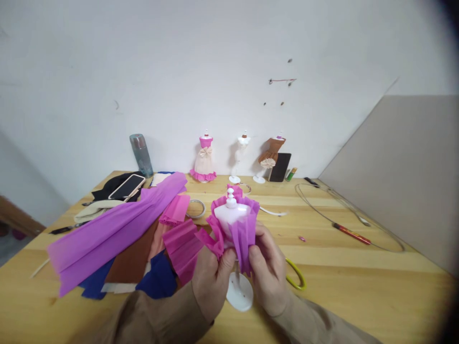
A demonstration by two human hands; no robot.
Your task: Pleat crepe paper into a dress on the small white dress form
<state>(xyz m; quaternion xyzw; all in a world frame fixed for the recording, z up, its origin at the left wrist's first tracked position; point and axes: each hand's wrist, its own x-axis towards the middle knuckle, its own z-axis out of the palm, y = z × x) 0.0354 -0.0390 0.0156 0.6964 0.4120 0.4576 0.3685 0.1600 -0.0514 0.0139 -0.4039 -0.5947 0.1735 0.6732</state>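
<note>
A small white dress form on a round white base stands between my hands, tilted slightly. Pleated crepe paper, purple in front and magenta at the side, wraps around its upper body. My left hand pinches the paper at the lower left, its thumb against the front. With thumb and fingers, my right hand grips the purple crepe paper at the right edge. A strip of magenta paper lies just left of my left hand. Scissors with a yellow handle are partly hidden behind my right hand.
Left on the table lie a long purple crepe sheet, brown paper, blue paper and a phone. A bottle and three small dress forms, one in pink, stand along the wall. A cable loops at right.
</note>
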